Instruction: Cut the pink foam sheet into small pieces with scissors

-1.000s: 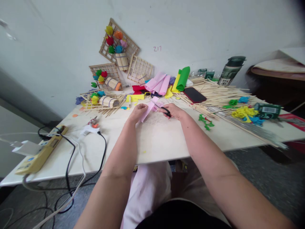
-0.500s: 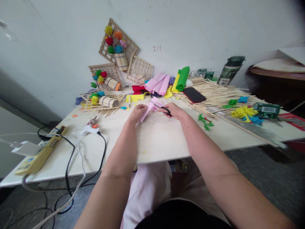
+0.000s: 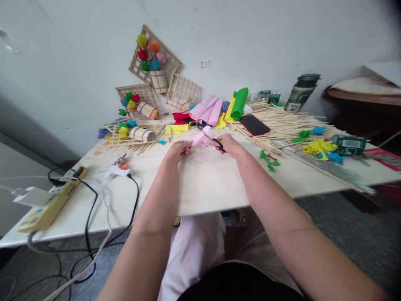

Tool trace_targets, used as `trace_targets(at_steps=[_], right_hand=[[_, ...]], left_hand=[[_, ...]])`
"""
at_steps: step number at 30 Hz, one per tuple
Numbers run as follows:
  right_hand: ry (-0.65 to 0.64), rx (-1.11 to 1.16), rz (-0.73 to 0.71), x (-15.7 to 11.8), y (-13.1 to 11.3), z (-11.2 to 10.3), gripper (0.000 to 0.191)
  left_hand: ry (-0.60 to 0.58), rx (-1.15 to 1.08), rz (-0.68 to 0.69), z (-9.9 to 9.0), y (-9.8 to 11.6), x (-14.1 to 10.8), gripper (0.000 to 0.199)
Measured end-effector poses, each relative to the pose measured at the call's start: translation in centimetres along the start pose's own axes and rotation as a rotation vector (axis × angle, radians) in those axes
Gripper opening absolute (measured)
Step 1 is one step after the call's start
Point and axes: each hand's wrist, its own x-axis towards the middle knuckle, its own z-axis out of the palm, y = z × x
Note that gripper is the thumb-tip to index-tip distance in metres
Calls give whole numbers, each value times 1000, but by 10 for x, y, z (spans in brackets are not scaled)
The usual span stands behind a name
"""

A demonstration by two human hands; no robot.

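Observation:
Over the middle of the white table (image 3: 216,184), my right hand (image 3: 228,145) is closed round the handles of a pair of black-handled scissors (image 3: 218,144), whose blades point up and left. My left hand (image 3: 179,150) is pinched on a strip of pink crepe paper (image 3: 200,134), which reaches up and right toward the blades. Below the blades, another bit of pink paper (image 3: 204,142) lies near the table. Whether the blades touch the strip I cannot tell.
Behind the hands lie folded pink sheets (image 3: 206,110), a green roll (image 3: 240,103) and a phone (image 3: 255,125). Wooden sticks (image 3: 288,119) cover the right side. At left are a glue gun (image 3: 116,169), a power strip (image 3: 56,198) with cables, and stick lattices with paper flowers (image 3: 155,54).
My left hand has turned and shifted slightly left and down, and the strip's loose lower end no longer shows below it. My right hand keeps the scissors in nearly the same place.

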Motion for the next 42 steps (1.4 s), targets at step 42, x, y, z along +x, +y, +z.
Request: trace_targets(at_steps=[42], right_hand=[[60,79,199,4,2,5,32]], left_hand=[[182,-78,-9,3,-1,4,16]])
